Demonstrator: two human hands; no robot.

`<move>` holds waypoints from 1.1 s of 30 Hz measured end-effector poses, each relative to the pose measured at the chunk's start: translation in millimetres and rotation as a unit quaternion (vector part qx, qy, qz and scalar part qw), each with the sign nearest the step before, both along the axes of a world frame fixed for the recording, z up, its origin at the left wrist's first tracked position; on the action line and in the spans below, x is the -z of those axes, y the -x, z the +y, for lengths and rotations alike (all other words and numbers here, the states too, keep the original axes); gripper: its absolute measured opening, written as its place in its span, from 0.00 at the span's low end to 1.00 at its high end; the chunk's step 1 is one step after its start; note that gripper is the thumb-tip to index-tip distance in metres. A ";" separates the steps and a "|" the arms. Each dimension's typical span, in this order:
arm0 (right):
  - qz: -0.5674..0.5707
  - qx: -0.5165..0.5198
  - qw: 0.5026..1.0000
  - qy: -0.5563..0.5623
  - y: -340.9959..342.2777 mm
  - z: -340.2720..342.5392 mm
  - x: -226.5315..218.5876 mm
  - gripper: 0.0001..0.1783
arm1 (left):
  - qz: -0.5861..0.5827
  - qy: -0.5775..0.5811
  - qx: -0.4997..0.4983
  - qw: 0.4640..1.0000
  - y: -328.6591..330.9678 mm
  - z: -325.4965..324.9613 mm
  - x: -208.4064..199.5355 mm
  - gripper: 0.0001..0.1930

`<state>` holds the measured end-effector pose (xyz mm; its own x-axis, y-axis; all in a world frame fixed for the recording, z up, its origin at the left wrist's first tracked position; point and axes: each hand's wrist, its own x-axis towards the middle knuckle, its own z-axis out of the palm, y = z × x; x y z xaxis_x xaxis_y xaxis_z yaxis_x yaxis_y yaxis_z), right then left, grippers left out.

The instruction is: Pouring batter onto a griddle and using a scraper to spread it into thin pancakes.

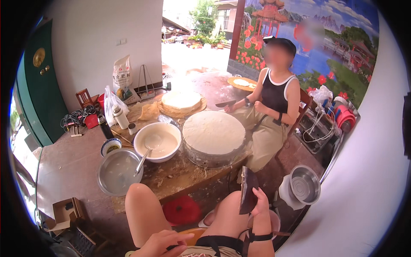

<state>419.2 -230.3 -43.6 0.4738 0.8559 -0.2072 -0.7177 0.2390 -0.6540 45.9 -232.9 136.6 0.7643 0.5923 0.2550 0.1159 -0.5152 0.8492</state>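
Observation:
At the lower right, my right hand [259, 203] grips a dark flat scraper [248, 191], held upright above my right thigh, its edge smeared pale. My left hand [165, 243] rests over my lap, fingers stretched to the right, with nothing visible in it. In front, a round griddle [214, 132] is covered by a pale sheet of batter. Left of it sits a white bowl [177, 155] of batter with a metal ladle [147, 153] leaning in it. A metal basin [101, 177] of cloudy liquid stands at the table's near left.
Opposite sits a person [280, 92] holding a dark flat blade [225, 103]. A stack of flat rounds [182, 101] lies behind the griddle. Bottles [121, 118] and a small bowl [111, 146] stand at left. On the right is a metal pot [305, 184]; below the table, something red [182, 210].

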 end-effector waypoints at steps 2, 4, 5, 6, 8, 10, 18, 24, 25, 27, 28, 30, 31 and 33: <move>-0.004 0.009 1.000 0.004 -2.4 -0.3 -3.4 0.16 | -0.003 0.003 0.004 1.000 0.6 1.3 -2.3 0.18; -0.008 0.004 1.000 0.001 -3.3 1.5 -8.7 0.16 | 0.020 0.008 0.011 1.000 1.4 4.0 -6.4 0.18; -0.008 -0.001 1.000 0.000 -3.9 1.6 -10.6 0.16 | 0.017 0.007 0.009 1.000 0.8 4.0 -7.2 0.18; -0.011 -0.003 1.000 -0.001 -5.3 2.0 -10.7 0.16 | 0.010 0.003 0.007 1.000 0.3 3.8 -7.8 0.18; -0.007 -0.014 1.000 -0.012 -8.7 3.3 -8.8 0.17 | 0.000 -0.004 0.004 1.000 -0.4 3.5 -7.6 0.18; -0.009 -0.001 1.000 -0.007 -9.6 1.4 -3.1 0.17 | -0.019 0.005 0.013 1.000 -0.7 2.1 -3.8 0.17; 0.006 -0.028 0.999 -0.024 5.4 -6.3 -23.0 0.17 | -0.035 -0.011 0.020 0.999 -0.4 -1.3 8.8 0.15; 0.009 -0.039 0.999 -0.007 10.3 -5.9 -27.9 0.14 | -0.033 -0.013 0.040 0.999 -2.9 0.8 11.2 0.15; 0.010 -0.050 0.999 -0.006 7.0 -1.1 -19.2 0.14 | -0.043 -0.040 0.038 0.998 -3.9 2.2 13.4 0.15; 0.012 0.090 0.992 0.087 -2.4 7.0 0.7 0.13 | -0.066 -0.061 0.048 0.995 -12.1 13.8 22.6 0.15; 0.010 0.080 0.994 0.068 -7.4 9.1 4.1 0.13 | -0.088 -0.084 0.070 0.990 -14.1 17.4 24.6 0.15; -0.003 0.038 0.998 0.040 -11.5 6.1 -1.3 0.11 | -0.062 -0.096 0.054 0.992 -15.1 23.5 10.5 0.15; -0.011 0.003 1.000 0.026 -12.6 7.6 -3.7 0.11 | -0.038 -0.113 0.058 0.991 -15.8 26.2 3.4 0.15; -0.026 0.022 0.998 0.047 -11.7 6.1 -10.9 0.10 | -0.042 -0.090 0.056 0.993 -23.2 29.4 0.7 0.15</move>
